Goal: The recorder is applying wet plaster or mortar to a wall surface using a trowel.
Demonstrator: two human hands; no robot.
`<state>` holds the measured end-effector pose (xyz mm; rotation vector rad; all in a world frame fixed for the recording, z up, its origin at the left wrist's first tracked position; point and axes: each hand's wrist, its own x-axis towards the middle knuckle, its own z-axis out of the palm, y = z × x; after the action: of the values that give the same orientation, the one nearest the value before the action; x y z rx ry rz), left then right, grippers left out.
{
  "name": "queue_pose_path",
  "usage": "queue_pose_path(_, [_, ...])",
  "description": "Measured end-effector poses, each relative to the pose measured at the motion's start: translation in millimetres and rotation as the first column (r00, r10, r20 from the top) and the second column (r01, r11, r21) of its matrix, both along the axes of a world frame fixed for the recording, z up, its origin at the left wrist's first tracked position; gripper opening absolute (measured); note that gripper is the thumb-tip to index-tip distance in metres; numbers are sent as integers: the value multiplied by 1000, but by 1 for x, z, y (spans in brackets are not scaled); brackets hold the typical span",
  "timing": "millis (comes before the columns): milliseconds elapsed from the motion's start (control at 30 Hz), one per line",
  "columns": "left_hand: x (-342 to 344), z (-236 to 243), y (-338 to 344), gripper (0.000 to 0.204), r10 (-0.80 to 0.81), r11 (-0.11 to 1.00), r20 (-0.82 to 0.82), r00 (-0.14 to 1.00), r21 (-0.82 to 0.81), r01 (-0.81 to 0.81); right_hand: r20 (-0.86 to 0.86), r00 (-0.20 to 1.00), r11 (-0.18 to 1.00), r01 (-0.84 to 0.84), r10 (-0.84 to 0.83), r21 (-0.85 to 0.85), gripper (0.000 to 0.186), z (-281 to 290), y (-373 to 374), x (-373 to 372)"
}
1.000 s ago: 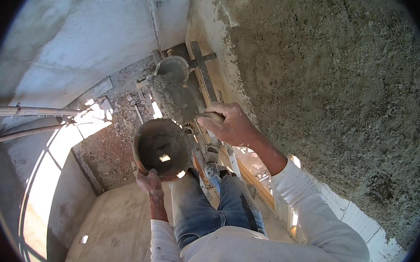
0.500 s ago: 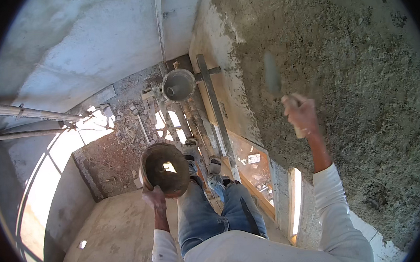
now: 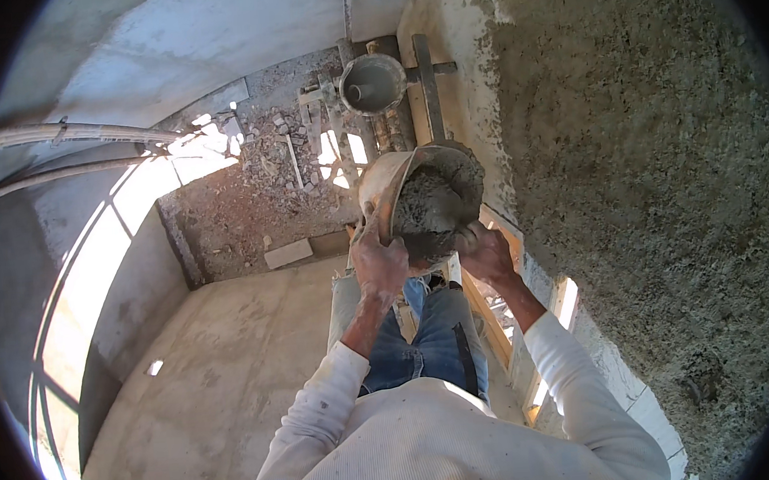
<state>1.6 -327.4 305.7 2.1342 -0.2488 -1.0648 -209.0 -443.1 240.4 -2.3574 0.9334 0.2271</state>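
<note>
Bucket [image 3: 382, 179] now aslant, mouth rightward

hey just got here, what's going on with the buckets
A person in a white top holds a bucket tilted in front of them, with wet grey mortar inside. The left hand has a grip on its side; the right hand is at the opposite rim, though what its fingers close on is unclear. A second bucket stands farther ahead. To the right is a wall with a rough grey-brown coating.
</note>
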Motion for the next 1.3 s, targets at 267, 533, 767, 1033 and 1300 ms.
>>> queue_pose_path(267, [11,-50,-16,48,173,980,16,985,-99,-171,157,872,886,459,-464,73,26,45,-35,55])
queue_pose_path(533, [48,-96,58,42,314,945,99,944,61,-321,376,888,940,149,-263,307,33,93,-127,170])
queue_pose_path(767, [70,-132,122,49,304,914,230,924,204,-351,-95,765,253,323,-637,912,26,23,-268,133])
queue_pose_path(1033, [63,-109,146,51,247,885,243,938,338,-320,342,607,696,646,-717,312,18,131,-239,66])
queue_pose_path(1300, [12,-61,52,58,144,961,136,980,219,-171,-123,958,962,-247,261,114,20,18,-56,52])
